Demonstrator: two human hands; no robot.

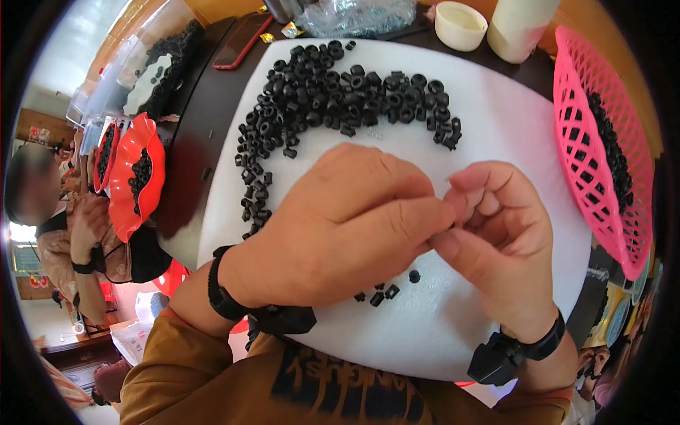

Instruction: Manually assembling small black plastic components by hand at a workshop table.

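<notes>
Over a white foam board (524, 92), my left hand (340, 219) and my right hand (506, 241) meet with their fingertips together. Both are closed in a pinch. A tiny dark bit shows between the tips, but the fingers cover most of it and I cannot make out what it is. Beyond my hands lies a curved heap of small black ring-shaped and tubular pieces (319, 95), trailing down the board's left side. Several loose black pieces (377, 299) rest below my left hand, nearer to me. A black band with a dark block sits on each wrist.
To the right stands a pink lattice basket (567, 106) holding black pieces. At left are a red scalloped bowl (124, 177) of black pieces and a clear bin (127, 60). A phone (241, 42), white cup (460, 27) and plastic bag (354, 18) lie behind. Another person (78, 248) sits left.
</notes>
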